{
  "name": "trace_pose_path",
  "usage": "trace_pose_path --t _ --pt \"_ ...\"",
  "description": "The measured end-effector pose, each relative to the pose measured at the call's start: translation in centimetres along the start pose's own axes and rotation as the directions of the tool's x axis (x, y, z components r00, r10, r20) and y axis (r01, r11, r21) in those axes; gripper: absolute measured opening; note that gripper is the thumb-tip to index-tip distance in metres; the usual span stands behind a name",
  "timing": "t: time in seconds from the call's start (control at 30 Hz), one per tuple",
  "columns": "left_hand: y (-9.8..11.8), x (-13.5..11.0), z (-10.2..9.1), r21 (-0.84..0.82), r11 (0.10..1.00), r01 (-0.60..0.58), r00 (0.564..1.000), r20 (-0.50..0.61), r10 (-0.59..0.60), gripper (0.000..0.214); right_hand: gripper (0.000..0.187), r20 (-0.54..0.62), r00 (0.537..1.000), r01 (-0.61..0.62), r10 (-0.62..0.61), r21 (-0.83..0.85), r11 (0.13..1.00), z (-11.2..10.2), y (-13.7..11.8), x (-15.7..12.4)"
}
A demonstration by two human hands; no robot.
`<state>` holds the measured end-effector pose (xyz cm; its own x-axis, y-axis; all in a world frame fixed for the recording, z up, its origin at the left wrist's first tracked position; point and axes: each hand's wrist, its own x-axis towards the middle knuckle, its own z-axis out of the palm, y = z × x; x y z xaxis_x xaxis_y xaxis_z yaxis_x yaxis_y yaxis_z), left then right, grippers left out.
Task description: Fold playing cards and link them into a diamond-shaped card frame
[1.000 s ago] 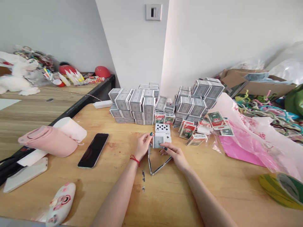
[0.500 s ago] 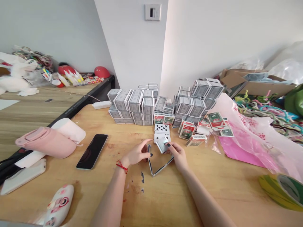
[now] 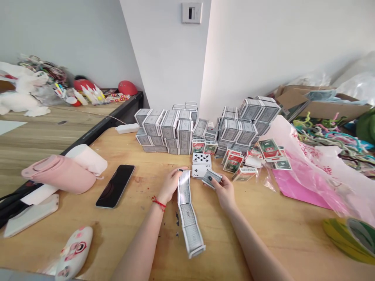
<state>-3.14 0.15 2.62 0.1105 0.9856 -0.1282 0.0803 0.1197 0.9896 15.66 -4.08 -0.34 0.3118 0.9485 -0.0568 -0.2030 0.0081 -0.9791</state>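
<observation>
A long strip of joined playing cards [image 3: 188,214], grey patterned backs showing, stretches over the table toward me. My left hand [image 3: 170,185] pinches its far end. In my right hand [image 3: 225,191] is a grey-backed playing card [image 3: 211,178], held between thumb and fingers; whether it is one card or several I cannot tell. The card is apart from the strip. Just beyond both hands lie face-up playing cards, a two of spades [image 3: 200,171] and a higher spade card [image 3: 201,158] behind it.
Stacked blocks made of cards [image 3: 185,134] stand at the back, with more blocks [image 3: 238,130] to their right. Red and green card boxes [image 3: 233,162] sit before them. A phone [image 3: 115,186] and pink roll [image 3: 58,173] lie left; yellow-green tape [image 3: 336,236] lies right.
The card strip has swung from a bent V standing on edge to a long strip with its backs showing. My right hand has moved slightly right with its card.
</observation>
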Motion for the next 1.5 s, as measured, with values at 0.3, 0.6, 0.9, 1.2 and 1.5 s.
trace_pose_path --t 0.3,0.6,0.9,1.2,1.5 --pt "0.7 -0.1 1.5 -0.341 0.929 0.143 0.982 0.164 -0.091 0.039 0.030 0.079 0.994 0.080 -0.076 -0.041 0.996 0.6 -0.4 -0.1" --pt "-0.2 0.7 1.7 -0.578 0.723 0.378 0.911 0.372 -0.179 0.031 0.034 0.115 0.993 0.000 -0.013 0.116 0.993 0.7 0.0 -0.2" --pt "-0.3 1.0 1.7 -0.472 0.687 0.553 0.793 0.550 -0.260 0.049 0.026 0.126 0.989 0.072 -0.082 0.076 0.994 0.8 0.3 0.0" --pt "-1.4 1.4 1.9 -0.398 0.749 0.530 0.792 0.547 -0.271 0.049 0.023 0.109 0.985 0.137 -0.136 -0.002 0.991 0.9 0.6 0.0" --pt "-1.2 1.4 1.8 -0.391 0.765 0.512 0.803 0.535 -0.264 0.051 0.020 0.118 0.971 0.218 -0.210 -0.068 0.974 0.8 0.5 0.0"
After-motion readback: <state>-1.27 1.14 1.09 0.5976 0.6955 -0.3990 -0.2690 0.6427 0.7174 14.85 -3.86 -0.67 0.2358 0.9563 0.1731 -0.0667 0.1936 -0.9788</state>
